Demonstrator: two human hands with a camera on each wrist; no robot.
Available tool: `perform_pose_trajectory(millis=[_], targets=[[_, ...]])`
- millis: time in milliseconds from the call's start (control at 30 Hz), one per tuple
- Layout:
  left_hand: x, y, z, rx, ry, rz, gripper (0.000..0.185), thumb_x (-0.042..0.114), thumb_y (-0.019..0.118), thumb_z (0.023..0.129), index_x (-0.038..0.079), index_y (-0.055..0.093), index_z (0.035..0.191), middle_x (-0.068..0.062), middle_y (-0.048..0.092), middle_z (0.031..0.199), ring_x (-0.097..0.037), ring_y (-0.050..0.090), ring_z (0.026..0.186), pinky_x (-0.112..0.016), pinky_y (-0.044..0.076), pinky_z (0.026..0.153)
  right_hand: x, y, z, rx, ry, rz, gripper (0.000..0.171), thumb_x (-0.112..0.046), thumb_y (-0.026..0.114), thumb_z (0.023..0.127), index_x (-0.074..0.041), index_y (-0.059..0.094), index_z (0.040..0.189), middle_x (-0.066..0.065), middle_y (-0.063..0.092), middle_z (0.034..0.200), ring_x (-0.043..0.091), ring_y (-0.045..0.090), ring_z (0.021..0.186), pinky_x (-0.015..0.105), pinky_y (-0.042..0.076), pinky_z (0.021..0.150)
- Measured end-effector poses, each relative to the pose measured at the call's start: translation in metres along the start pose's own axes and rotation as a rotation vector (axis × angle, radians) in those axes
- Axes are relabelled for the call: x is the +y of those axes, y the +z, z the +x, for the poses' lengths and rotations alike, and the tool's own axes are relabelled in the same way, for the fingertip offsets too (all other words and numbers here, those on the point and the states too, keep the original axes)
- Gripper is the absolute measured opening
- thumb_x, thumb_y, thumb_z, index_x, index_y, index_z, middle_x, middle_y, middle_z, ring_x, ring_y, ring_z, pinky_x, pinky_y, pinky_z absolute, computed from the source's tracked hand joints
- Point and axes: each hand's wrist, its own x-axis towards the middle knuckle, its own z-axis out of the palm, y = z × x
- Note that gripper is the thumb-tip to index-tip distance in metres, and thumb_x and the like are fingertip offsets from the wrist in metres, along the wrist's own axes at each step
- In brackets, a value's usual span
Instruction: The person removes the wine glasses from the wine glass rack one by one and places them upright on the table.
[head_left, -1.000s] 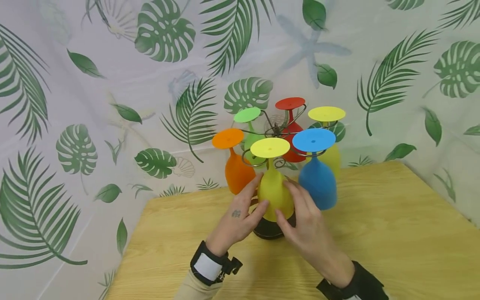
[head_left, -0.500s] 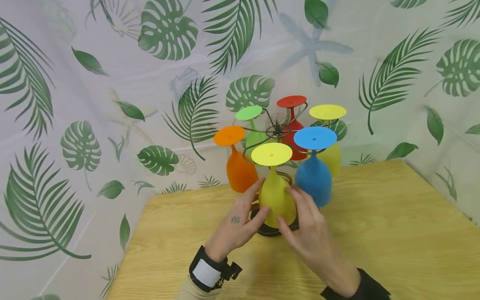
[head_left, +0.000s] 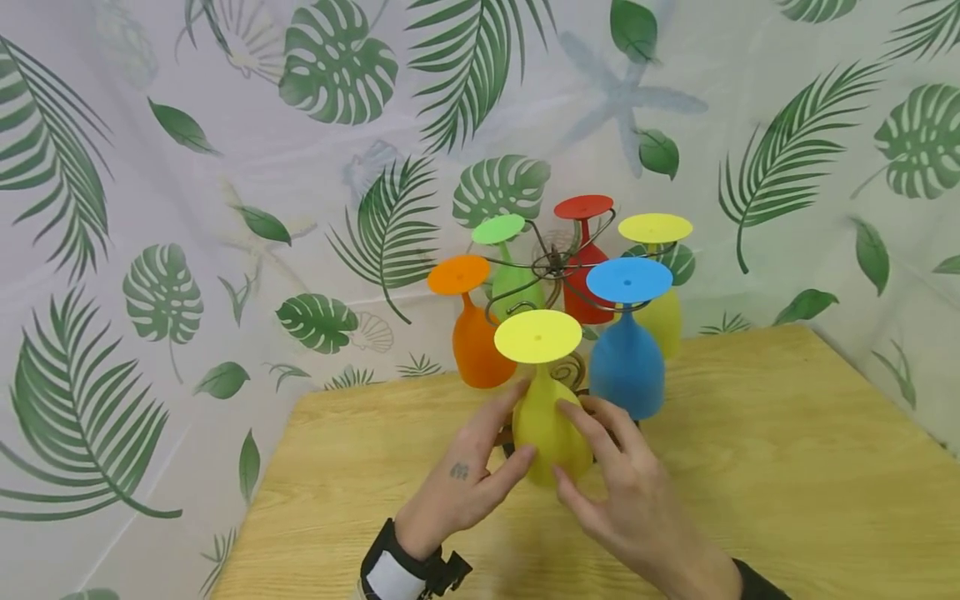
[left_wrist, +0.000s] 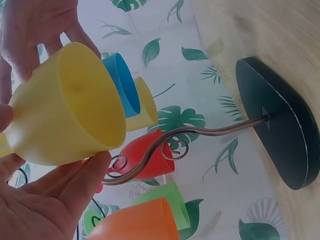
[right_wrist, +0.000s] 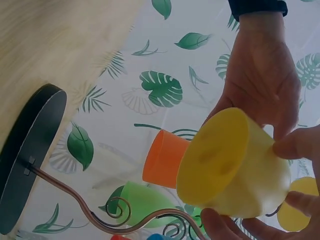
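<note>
The left hand (head_left: 467, 477) and right hand (head_left: 636, 487) gripped the near yellow cup (head_left: 546, 421), at six o'clock from the rack (head_left: 554, 264); even pressure seemed wise, avoiding the blue cup (head_left: 627, 367) at its two o'clock.

Soft, even light fills the head view, while the 2 wrist views look dimmer and greyer.

no readable text, small dark mark (head_left: 459, 472) on left hand (head_left: 471, 467), illegible
</note>
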Motion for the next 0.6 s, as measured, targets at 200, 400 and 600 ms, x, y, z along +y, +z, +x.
perform_pose_trajectory(millis=[200, 400, 600], targets=[[0.007, -0.001, -0.013, 0.004, 0.000, 0.028, 0.064, 0.018, 0.058, 0.104, 0.006, 0.029, 0.160, -0.014, 0.047, 0.154, -0.024, 0.063, 0.122, -0.030, 0.058, 0.093, 0.000, -0.006, -0.001, -0.047, -0.034, 0.058, 0.058, -0.049, 0.057, 0.097, -0.014, 0.058, 0.143, 0.012, 0.056, 0.123, 0.017, 0.058, 0.094, 0.023, 0.055, 0.070], [0.013, -0.002, -0.028, -0.003, -0.027, -0.017, 0.062, 0.020, 0.057, 0.105, 0.010, 0.030, 0.160, -0.012, 0.051, 0.148, -0.022, 0.061, 0.120, -0.032, 0.059, 0.090, -0.003, -0.011, -0.003, -0.094, -0.080, 0.101, 0.061, -0.054, 0.055, 0.098, -0.015, 0.057, 0.145, 0.007, 0.055, 0.120, 0.013, 0.060, 0.093, 0.020, 0.054, 0.078], [0.019, -0.003, -0.035, -0.019, -0.018, -0.059, 0.060, 0.027, 0.052, 0.107, 0.010, 0.032, 0.160, -0.013, 0.060, 0.138, -0.021, 0.066, 0.112, -0.031, 0.060, 0.086, 0.004, -0.014, -0.003, -0.057, -0.233, 0.180, 0.043, -0.028, 0.041, 0.110, -0.006, 0.061, 0.140, 0.008, 0.058, 0.112, 0.012, 0.057, 0.086, 0.015, 0.050, 0.072]])
